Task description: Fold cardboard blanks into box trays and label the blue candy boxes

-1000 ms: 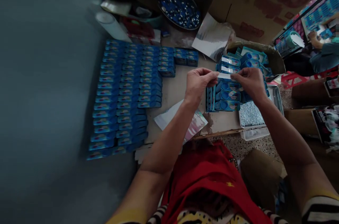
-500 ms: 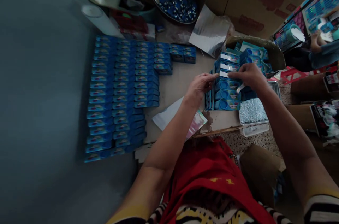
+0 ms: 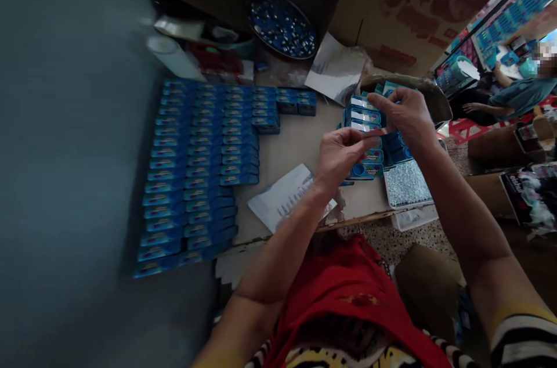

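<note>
A column of small blue boxes (image 3: pixel 369 172) lies in front of me at the right of the table, with white strips (image 3: pixel 364 116) across the upper ones. Over its middle is my left hand (image 3: pixel 343 153), fingers pinched together at a thin pale strip (image 3: pixel 378 132). My right hand (image 3: pixel 404 112) is just right of and above it, its thumb and finger closed near the strip's other end; what exactly they pinch is too small to make out. Many more blue boxes (image 3: pixel 202 153) stand in packed rows at the left.
Behind are a round pan of blue shiny pieces (image 3: pixel 282 25), a silvery sheet (image 3: pixel 335 69) and a cardboard box (image 3: pixel 429 95). A tray of white beads (image 3: pixel 409 184) sits at the right edge. A sheet (image 3: pixel 282 197) lies near my left forearm. A person (image 3: pixel 517 98) sits far right.
Both hands have lifted from the third box. A strip now stretches between them, and a white strip lies on that box. The view has shifted slightly.
</note>
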`<state>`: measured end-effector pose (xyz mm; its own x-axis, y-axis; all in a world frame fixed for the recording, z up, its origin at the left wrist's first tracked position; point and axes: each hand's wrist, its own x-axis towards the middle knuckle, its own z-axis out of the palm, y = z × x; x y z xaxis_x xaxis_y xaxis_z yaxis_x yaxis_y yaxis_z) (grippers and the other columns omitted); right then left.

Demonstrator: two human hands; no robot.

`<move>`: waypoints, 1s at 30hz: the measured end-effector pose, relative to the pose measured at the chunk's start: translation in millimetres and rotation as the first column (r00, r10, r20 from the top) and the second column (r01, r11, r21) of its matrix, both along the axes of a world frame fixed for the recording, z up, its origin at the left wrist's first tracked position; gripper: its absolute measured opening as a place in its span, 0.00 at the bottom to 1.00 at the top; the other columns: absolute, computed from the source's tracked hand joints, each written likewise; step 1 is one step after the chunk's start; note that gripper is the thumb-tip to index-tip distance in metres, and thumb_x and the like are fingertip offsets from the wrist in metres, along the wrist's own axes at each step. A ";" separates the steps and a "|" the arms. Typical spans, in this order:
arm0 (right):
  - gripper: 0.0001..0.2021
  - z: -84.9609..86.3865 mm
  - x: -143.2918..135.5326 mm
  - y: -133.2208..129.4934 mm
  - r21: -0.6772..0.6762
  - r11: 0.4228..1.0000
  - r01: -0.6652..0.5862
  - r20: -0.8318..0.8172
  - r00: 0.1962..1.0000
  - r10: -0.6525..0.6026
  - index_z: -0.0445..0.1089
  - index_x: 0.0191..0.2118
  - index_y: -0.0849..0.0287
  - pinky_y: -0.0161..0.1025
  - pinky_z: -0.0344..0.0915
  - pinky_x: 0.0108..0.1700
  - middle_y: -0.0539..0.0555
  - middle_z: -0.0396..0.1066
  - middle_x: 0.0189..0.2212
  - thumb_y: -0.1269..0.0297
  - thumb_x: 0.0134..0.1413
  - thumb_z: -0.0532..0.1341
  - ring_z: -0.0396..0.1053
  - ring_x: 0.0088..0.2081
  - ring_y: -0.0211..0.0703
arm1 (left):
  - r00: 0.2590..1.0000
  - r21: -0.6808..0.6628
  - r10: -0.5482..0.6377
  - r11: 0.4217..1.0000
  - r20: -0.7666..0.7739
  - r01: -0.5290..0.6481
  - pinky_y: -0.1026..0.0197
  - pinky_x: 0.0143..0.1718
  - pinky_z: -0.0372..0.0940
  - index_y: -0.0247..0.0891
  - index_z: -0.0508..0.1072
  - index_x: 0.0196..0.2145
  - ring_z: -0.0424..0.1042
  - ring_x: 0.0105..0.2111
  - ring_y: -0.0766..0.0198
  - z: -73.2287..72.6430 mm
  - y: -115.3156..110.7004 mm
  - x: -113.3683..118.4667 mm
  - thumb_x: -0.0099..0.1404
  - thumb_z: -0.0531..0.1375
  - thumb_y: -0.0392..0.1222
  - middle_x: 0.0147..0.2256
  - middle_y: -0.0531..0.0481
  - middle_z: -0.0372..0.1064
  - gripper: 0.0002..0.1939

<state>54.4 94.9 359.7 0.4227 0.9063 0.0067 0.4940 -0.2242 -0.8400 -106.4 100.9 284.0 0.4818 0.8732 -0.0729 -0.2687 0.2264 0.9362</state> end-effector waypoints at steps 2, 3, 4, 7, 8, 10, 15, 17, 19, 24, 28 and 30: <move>0.25 3.6 -3.1 -5.8 -0.021 0.999 0.048 -0.036 0.998 -0.049 0.62 0.27 0.54 0.33 0.58 0.23 0.44 0.58 0.19 0.41 0.54 0.72 0.62 0.24 0.34 | 0.999 -0.015 -0.002 1.000 0.040 0.002 0.66 0.22 0.64 0.40 0.74 0.28 0.69 0.21 0.69 -1.0 2.5 -3.8 0.57 0.74 0.58 0.23 0.54 0.70 0.21; 0.25 5.1 -3.7 -9.3 -0.047 0.997 0.061 -0.069 0.996 -0.064 0.63 0.28 0.54 0.33 0.57 0.23 0.44 0.60 0.19 0.41 0.53 0.72 0.62 0.23 0.34 | 0.999 0.003 -0.004 1.000 0.039 0.004 0.65 0.22 0.64 0.40 0.74 0.28 0.69 0.21 0.69 -1.1 4.4 -7.8 0.58 0.73 0.58 0.23 0.54 0.69 0.20; 0.25 6.3 -4.0 -13.1 -0.083 0.995 0.052 -0.108 0.992 -0.061 0.63 0.28 0.54 0.33 0.56 0.23 0.44 0.62 0.20 0.41 0.52 0.73 0.63 0.23 0.34 | 1.000 0.038 -0.012 0.999 0.014 0.012 0.65 0.22 0.64 0.40 0.74 0.28 0.70 0.22 0.68 -0.7 6.5 -12.6 0.59 0.73 0.57 0.23 0.54 0.69 0.19; 0.23 6.9 -4.3 -23.3 -0.171 0.985 0.015 -0.209 0.977 -0.051 0.67 0.31 0.55 0.33 0.56 0.24 0.45 0.67 0.23 0.47 0.44 0.78 0.66 0.24 0.34 | 0.984 0.159 -0.014 0.986 -0.175 0.042 0.65 0.24 0.62 0.39 0.74 0.28 0.69 0.24 0.68 1.4 13.6 -26.3 0.54 0.76 0.52 0.24 0.54 0.69 0.19; 0.23 6.2 -4.6 -25.7 -0.183 0.983 0.018 -0.229 0.972 -0.060 0.68 0.32 0.55 0.32 0.56 0.24 0.46 0.68 0.24 0.49 0.42 0.79 0.67 0.25 0.35 | 0.973 0.175 0.004 0.984 -0.232 0.038 0.66 0.25 0.61 0.39 0.73 0.29 0.69 0.25 0.68 1.4 15.9 -29.0 0.49 0.78 0.50 0.25 0.55 0.70 0.21; 0.23 4.4 -6.1 -28.4 -0.183 0.982 0.035 -0.252 0.964 -0.081 0.68 0.33 0.55 0.32 0.57 0.24 0.46 0.69 0.25 0.51 0.40 0.79 0.68 0.26 0.35 | 0.961 0.126 0.002 0.991 -0.278 0.035 0.66 0.26 0.62 0.39 0.73 0.33 0.69 0.26 0.69 -0.6 19.5 -30.9 0.38 0.82 0.46 0.29 0.55 0.72 0.28; 0.23 3.6 -10.6 -29.7 -0.169 0.986 0.010 -0.242 0.969 -0.051 0.68 0.34 0.56 0.32 0.59 0.23 0.47 0.70 0.25 0.49 0.41 0.78 0.70 0.27 0.36 | 0.985 -0.156 -0.156 0.977 -0.074 0.144 0.65 0.28 0.68 0.38 0.76 0.39 0.74 0.27 0.67 -9.3 20.2 -26.1 0.44 0.79 0.50 0.31 0.52 0.75 0.27; 0.24 2.8 -10.6 -30.7 -0.178 0.984 0.011 -0.238 0.970 -0.054 0.68 0.36 0.55 0.33 0.63 0.25 0.48 0.72 0.26 0.50 0.40 0.78 0.73 0.28 0.38 | 0.991 -0.174 -0.127 0.978 -0.049 0.117 0.65 0.27 0.68 0.38 0.76 0.33 0.74 0.26 0.67 -10.3 20.9 -26.4 0.49 0.77 0.55 0.29 0.51 0.75 0.22; 0.25 -1.5 -9.6 -32.1 -0.178 0.984 0.032 -0.264 0.961 -0.079 0.67 0.36 0.55 0.35 0.68 0.27 0.49 0.75 0.28 0.54 0.36 0.78 0.75 0.30 0.41 | 0.993 -0.170 -0.104 0.981 -0.063 0.092 0.66 0.26 0.68 0.38 0.76 0.30 0.73 0.25 0.68 -9.7 24.6 -28.5 0.50 0.77 0.56 0.27 0.51 0.75 0.22; 0.22 -27.9 -8.3 -35.3 -0.089 0.986 0.139 -0.160 0.975 -0.152 0.64 0.33 0.54 0.40 0.71 0.30 0.48 0.73 0.25 0.57 0.36 0.77 0.74 0.28 0.43 | 0.976 -0.158 -0.189 0.972 -0.107 0.171 0.66 0.24 0.64 0.36 0.75 0.26 0.70 0.22 0.69 -9.3 45.6 -31.4 0.48 0.78 0.52 0.24 0.50 0.73 0.21; 0.17 -47.0 -10.1 -35.1 -0.051 0.988 0.143 0.047 0.989 -0.140 0.66 0.32 0.55 0.37 0.66 0.30 0.46 0.70 0.25 0.59 0.40 0.73 0.70 0.28 0.38 | 0.959 -0.202 -0.240 0.957 -0.152 0.207 0.67 0.22 0.58 0.36 0.73 0.23 0.65 0.20 0.71 -16.9 58.1 -27.2 0.47 0.78 0.48 0.20 0.52 0.70 0.20; 0.15 -51.9 -10.9 -33.8 -0.046 0.988 0.146 0.106 0.984 -0.141 0.66 0.32 0.55 0.37 0.65 0.32 0.44 0.69 0.25 0.62 0.41 0.72 0.68 0.28 0.37 | 0.955 -0.239 -0.252 0.948 -0.153 0.212 0.67 0.21 0.56 0.36 0.73 0.22 0.63 0.19 0.72 -21.3 60.0 -25.0 0.45 0.79 0.47 0.20 0.52 0.69 0.20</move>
<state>43.5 61.1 307.8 0.5478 0.8366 0.0100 0.5360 -0.3417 -0.7720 -131.5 160.9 262.6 0.6305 0.6918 -0.3520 -0.0164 0.4654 0.8850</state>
